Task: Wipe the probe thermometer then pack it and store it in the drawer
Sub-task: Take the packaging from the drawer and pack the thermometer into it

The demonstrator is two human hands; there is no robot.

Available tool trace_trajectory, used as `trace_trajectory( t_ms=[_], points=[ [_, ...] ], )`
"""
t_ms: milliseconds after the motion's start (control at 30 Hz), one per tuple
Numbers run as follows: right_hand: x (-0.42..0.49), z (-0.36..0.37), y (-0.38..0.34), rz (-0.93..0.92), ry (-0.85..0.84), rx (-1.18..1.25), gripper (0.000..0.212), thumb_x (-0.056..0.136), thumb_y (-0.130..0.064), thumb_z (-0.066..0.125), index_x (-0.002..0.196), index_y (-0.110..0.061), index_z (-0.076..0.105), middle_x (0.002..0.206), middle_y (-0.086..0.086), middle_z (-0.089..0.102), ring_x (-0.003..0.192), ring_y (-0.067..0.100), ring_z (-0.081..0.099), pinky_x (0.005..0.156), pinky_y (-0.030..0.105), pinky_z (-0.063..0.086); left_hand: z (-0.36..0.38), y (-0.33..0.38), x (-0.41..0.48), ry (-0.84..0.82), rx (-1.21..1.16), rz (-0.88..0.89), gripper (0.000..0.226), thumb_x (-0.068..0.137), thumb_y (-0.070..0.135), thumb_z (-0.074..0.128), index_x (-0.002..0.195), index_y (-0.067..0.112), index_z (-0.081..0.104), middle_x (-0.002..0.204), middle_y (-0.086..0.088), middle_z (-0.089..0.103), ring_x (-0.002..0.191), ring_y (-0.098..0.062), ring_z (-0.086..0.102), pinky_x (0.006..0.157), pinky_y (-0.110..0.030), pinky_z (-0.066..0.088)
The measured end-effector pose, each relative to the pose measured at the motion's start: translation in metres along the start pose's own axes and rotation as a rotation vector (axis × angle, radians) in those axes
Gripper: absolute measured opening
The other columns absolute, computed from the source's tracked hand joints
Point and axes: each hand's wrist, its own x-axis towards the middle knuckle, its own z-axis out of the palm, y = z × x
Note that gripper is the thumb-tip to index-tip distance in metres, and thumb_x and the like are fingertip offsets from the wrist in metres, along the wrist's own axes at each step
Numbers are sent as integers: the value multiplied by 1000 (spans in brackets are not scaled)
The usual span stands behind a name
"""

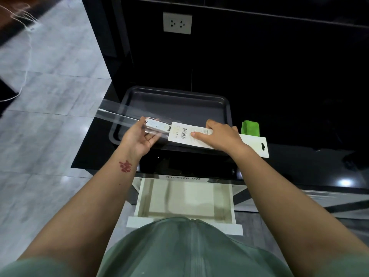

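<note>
Thermometer (157, 126) sits inside its clear sleeve (127, 118) above the dark tray (175, 100); I judge packing is underway. My left hand (139, 137) grips the sleeve, my right hand (221, 134) grips the backing card (251, 142). Next I'd slide the card in, then lower everything into the open drawer (185, 198).

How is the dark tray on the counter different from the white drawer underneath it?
The tray is dark grey with rounded corners; the drawer is white and square-cornered. The tray sits on the black counter, while the drawer hangs pulled out below it, nearer the person. The tray is shallow; the drawer looks deeper. Both are open-topped, and nothing lies in either.
</note>
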Motion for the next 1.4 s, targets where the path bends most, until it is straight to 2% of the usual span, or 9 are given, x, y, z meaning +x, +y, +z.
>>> trace_trajectory(
  t_ms=[333,467,600,700,867,1000,1167,1267,1400],
  points=[
    [0,-3,2,7,62,-23,56,78,-80,43,97,-27,44,88,-7,60,84,20,52,90,43,30,-6,9,3,13,-13,7,21,100,31,49,95,13,58,118,-13,69,108,-29,67,95,-43,53],
    [0,-3,1,3,88,-21,57,78,-81,43,95,-27,44,89,-6,62,87,21,56,88,42,30,-4,7,3,-17,-29,6,21,100,30,48,98,12,58,119,-13,69,106,-29,68,88,-42,56],
    [2,-3,-1,7,104,-29,56,78,-81,42,94,-27,43,92,-5,64,92,23,58,89,43,31,7,-6,-3,-54,-66,-32,24,100,29,49,101,7,59,96,-14,74,83,-27,74,66,-37,61],
    [2,-2,-3,19,92,-29,55,79,-80,42,95,-27,41,90,-6,61,93,23,58,90,43,30,15,-16,-9,-73,-71,-69,25,100,30,48,103,7,58,103,-16,70,87,-28,72,62,-36,61],
    [3,1,-10,19,66,-18,52,81,-77,43,100,-30,45,102,-6,66,103,24,59,91,44,31,25,-29,-16,-114,-105,-104,33,100,43,44,108,14,55,118,-21,67,102,-34,69,76,-47,58],
    [6,2,-14,34,35,13,47,83,-72,47,109,-35,55,120,-4,63,118,26,51,95,44,29,30,-37,-18,-148,-74,-126,62,98,54,37,138,8,46,118,-20,68,106,-34,68,81,-48,57],
    [10,-3,-14,104,-43,150,34,85,-65,53,89,-31,54,100,-9,63,104,20,56,99,43,27,32,-44,-18,-198,-107,-162,69,95,61,34,135,7,50,120,-20,67,109,-35,66,88,-52,53],
    [10,-9,-10,130,-78,215,36,85,-63,55,85,-27,54,94,-7,64,91,17,56,101,43,27,28,-40,-17,-218,-129,-121,60,94,63,36,126,16,55,126,-18,64,111,-36,65,94,-54,49],
    [6,-15,-3,135,-90,246,38,85,-62,57,77,-26,50,95,-4,66,91,17,57,91,39,23,17,-21,-14,-154,-296,-9,57,94,61,40,131,19,51,127,-17,63,113,-37,63,96,-53,49]
  ],
)
